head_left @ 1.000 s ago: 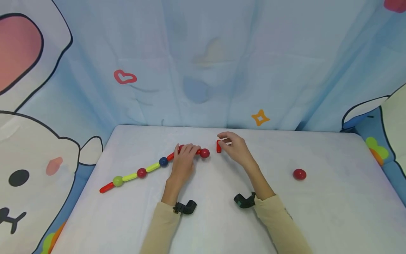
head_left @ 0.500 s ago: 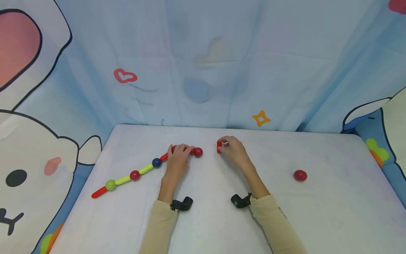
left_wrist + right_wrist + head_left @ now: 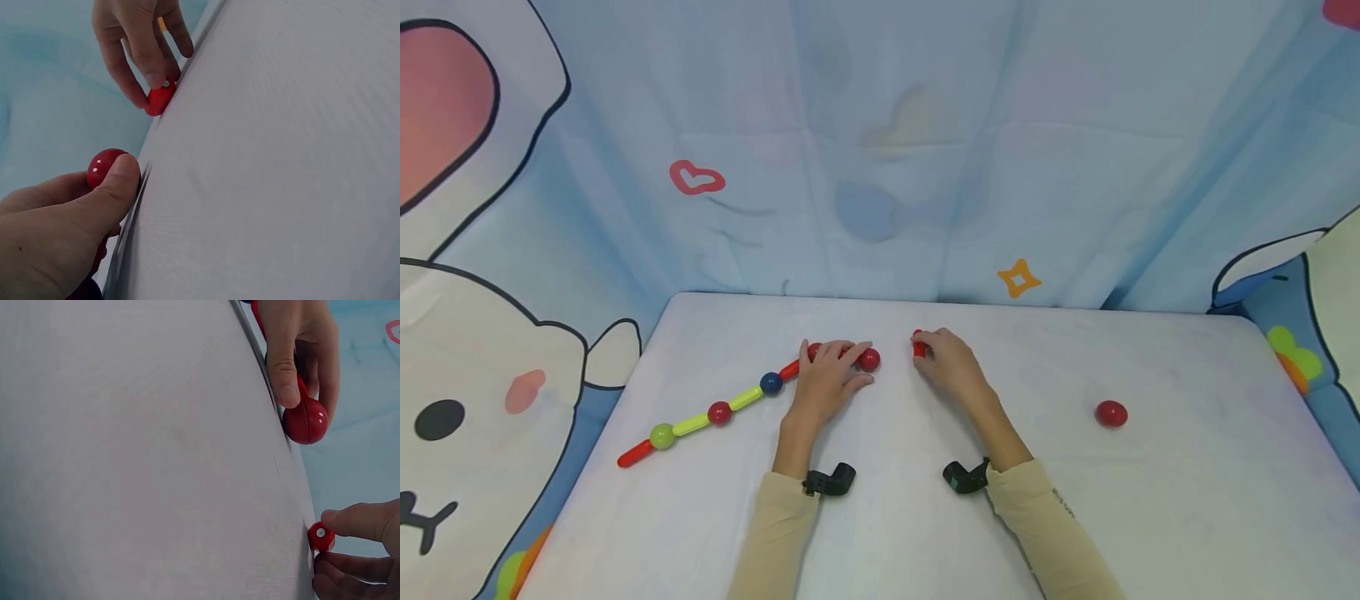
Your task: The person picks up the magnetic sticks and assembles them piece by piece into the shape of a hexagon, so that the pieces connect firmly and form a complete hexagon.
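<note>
A chain of red and yellow-green rods joined by coloured balls (image 3: 719, 413) lies slantwise on the table's left half. The left hand (image 3: 826, 385) rests over its right end, with fingers across the rod there. In the left wrist view its thumb lies against the red end ball (image 3: 103, 167), fingers on the far side. To the right, the right hand (image 3: 953, 365) pinches a short red rod (image 3: 919, 345) between thumb and fingers. The right wrist view shows that rod's round end (image 3: 320, 532) with a pale dot in it. A gap separates rod and end ball.
A loose red ball (image 3: 1111, 413) sits on the right part of the white table (image 3: 1187, 500). Behind the table's back edge hangs a light blue printed curtain (image 3: 925, 208).
The chain and left hand have shifted slightly left in view, and the left thumb now shows beside the end ball. The right hand's fingers have closed onto the red rod.
</note>
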`<state>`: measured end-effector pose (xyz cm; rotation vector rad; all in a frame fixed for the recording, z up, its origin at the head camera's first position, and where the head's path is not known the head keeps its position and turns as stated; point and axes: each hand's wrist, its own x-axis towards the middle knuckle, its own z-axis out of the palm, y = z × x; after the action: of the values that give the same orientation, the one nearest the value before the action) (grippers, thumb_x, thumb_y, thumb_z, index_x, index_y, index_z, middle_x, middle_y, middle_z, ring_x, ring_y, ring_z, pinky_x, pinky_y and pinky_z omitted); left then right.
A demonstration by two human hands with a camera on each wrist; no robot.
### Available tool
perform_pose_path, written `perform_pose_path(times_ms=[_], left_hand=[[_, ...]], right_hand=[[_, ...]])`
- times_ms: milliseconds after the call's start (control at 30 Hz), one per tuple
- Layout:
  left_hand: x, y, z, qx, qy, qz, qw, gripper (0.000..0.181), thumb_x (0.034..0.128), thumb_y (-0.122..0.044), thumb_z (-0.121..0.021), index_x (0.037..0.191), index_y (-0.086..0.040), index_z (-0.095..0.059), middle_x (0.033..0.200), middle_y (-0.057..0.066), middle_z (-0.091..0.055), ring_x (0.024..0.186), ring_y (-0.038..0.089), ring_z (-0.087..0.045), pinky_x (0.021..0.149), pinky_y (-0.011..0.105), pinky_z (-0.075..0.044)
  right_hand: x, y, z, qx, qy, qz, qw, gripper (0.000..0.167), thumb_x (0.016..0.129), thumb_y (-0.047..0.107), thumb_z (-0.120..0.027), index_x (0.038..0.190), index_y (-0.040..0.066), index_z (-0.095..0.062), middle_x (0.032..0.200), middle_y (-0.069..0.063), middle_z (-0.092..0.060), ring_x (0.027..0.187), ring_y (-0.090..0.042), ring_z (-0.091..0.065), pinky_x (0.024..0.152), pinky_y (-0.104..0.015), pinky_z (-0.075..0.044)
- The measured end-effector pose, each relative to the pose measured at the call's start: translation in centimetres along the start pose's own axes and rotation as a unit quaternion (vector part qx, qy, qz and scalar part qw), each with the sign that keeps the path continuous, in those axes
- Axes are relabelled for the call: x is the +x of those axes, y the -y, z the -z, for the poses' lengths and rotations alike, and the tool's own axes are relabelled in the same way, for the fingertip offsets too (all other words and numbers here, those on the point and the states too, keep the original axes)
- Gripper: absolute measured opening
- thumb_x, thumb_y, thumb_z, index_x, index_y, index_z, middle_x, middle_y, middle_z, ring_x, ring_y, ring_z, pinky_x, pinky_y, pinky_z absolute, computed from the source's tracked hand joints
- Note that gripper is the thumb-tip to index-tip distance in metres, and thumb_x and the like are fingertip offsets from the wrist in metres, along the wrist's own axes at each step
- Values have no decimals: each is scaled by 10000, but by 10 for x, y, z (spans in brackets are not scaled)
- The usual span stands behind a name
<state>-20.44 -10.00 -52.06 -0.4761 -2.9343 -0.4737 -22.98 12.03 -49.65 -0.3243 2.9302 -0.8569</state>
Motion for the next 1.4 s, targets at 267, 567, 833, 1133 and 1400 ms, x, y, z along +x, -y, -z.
perform_pose_path(times_ms=[267,567,833,1133,1400], left_hand=[[3,-1,-3,-20,-311,-125,9994,485,882,-426,-670,1328,-260,-577,1263,-4,-662,1258,192,-563,1178,623,-143],[4,0,-4,-46,-587,-531,9969,496,901,-350,-668,1374,-273,-539,1168,-6,-691,1142,206,-617,1180,582,-198],[4,0,-3,-192,-785,-650,9946,488,934,-273,-635,1403,-301,-502,1149,-4,-684,1095,212,-633,1163,584,-244],[6,-1,-2,-300,-894,-556,9940,469,922,-306,-647,1374,-254,-535,1188,7,-697,1098,219,-645,1161,573,-256],[6,-1,-3,-386,-1160,-627,9905,472,890,-288,-694,1341,-231,-569,1177,16,-704,1068,219,-666,1147,567,-289]], right_hand=[[-1,-2,2,-7,-84,-103,9999,190,890,80,-665,1068,16,-647,1013,-175,-642,912,-284,-596,837,-418,-533],[3,-9,9,829,229,-412,9954,303,914,70,-590,1211,18,-578,1161,-169,-644,1021,-287,-603,909,-424,-534],[2,-8,19,1715,339,-45,9846,293,904,79,-632,1196,49,-613,1154,-154,-653,1061,-304,-615,825,-373,-560],[1,-1,15,2034,522,205,9775,279,908,96,-634,1186,75,-653,1184,-136,-663,1053,-309,-631,833,-385,-569],[-1,1,13,1944,494,411,9788,269,917,89,-626,1178,55,-682,1212,-154,-667,1066,-320,-645,865,-410,-561]])
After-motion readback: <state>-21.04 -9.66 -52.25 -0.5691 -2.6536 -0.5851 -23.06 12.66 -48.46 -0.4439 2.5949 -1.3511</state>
